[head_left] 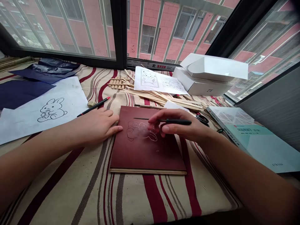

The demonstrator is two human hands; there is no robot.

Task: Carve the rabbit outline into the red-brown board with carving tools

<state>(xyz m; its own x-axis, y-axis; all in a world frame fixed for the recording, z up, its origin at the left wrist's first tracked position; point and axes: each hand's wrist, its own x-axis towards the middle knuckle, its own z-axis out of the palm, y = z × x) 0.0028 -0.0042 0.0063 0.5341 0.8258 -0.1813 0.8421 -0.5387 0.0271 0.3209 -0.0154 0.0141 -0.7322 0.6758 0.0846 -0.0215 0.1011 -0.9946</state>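
Note:
A dark red board (145, 157) with the outline of a rabbit on it lies on the striped cloth in front of me; parts of the outline look cut in a paler colour. My left hand (103, 126) rests flat at the board's left edge, thumb and fingertips touching it, holding nothing. Above the upper right of the board, my right hand (180, 125) grips a thin carving tool (179, 122) by its black handle. The slim metal shaft points left and appears raised off the surface. My fingers hide some of the drawing.
Left lie a paper with a rabbit drawing (70, 93), dark blue sheets (23, 92) and a black-and-red pen (93, 107). Behind the board are wooden strips (161, 97), a brown stick (150, 106), printed sheets (159, 82) and a white box (206, 84). A book (262, 147) lies right.

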